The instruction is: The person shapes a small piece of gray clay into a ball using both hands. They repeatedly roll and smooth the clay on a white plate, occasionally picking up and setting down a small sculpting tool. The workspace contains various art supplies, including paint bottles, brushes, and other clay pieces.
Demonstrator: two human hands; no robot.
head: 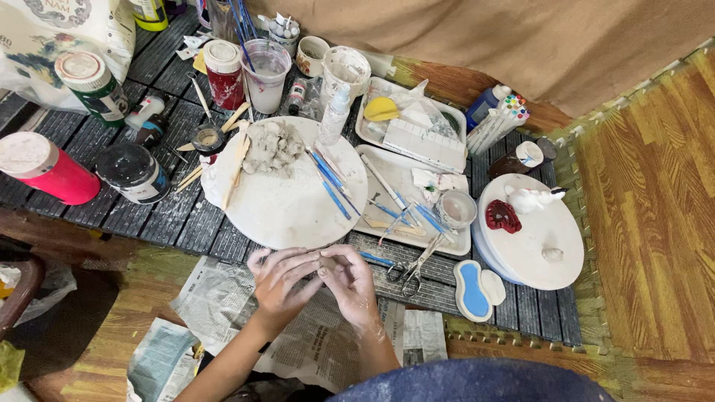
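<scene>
I saw the dark slatted tabletop point(179, 223) crowded with paint jars. The big round white board point(294, 197) sat at its near edge, a grey clay heap point(272, 147) on its far side, within reach. Just in front of that board, my left hand point(279, 283) and right hand point(350, 283) curled together, fingers pinching a small clay piece point(326, 262) between them, apparently to shape it.

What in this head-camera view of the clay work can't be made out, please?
- Head view: what the left hand and right hand pinch is mostly covered by the fingers.
- The large printed bag is cut by the top-left edge.
- Tools in the clear cup run past the top edge.
</scene>
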